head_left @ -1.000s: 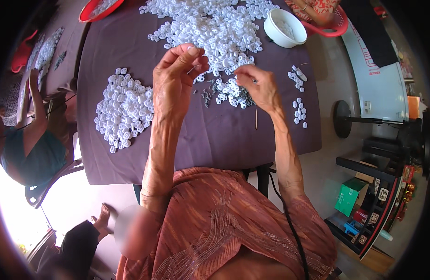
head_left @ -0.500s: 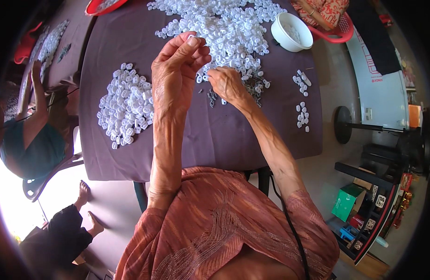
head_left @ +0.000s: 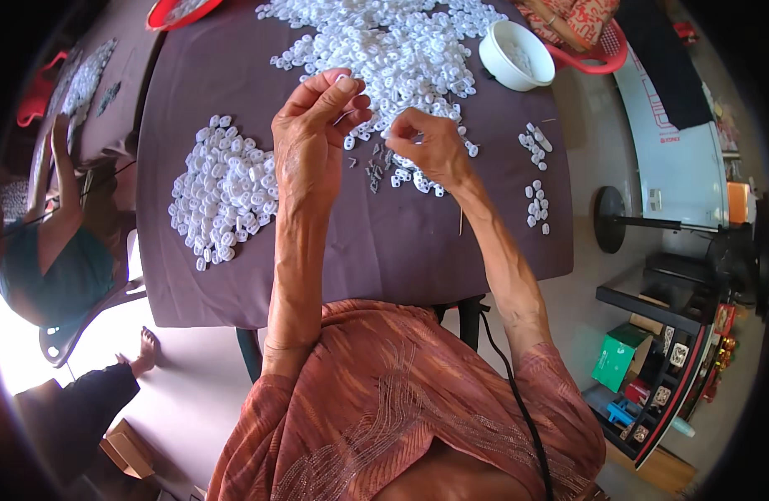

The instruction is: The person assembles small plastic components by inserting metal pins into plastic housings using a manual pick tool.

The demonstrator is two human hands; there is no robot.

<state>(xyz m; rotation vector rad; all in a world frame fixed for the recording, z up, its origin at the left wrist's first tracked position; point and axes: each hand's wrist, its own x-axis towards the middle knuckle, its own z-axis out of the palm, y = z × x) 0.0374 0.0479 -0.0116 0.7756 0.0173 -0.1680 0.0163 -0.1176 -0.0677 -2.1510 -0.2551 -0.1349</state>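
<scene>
My left hand (head_left: 317, 125) is raised over the table with thumb and forefinger pinched on a small white plastic piece (head_left: 342, 78), mostly covered by the fingertips. To its right, my right hand (head_left: 434, 146) has its fingers curled and pressed together; whatever they hold is too small to make out. Beneath and beside the right hand lie small dark grey pieces (head_left: 374, 171) and a few white ones. Beyond both hands spreads a large heap of white plastic pieces (head_left: 401, 63). A second pile of white pieces (head_left: 226, 188) sits left of my left forearm.
Small groups of white pieces (head_left: 537, 204) lie near the right table edge. A white tub (head_left: 493, 54) stands at the far right, by another person's arm and a red basket (head_left: 610, 52). A red bowl (head_left: 180, 10) is at the far left. Another person sits left.
My right hand has drawn back from the dark pieces and shifted slightly right, fingers curled. My left hand keeps its pinch, a little lower in view. The other person's feet at left have moved.
</scene>
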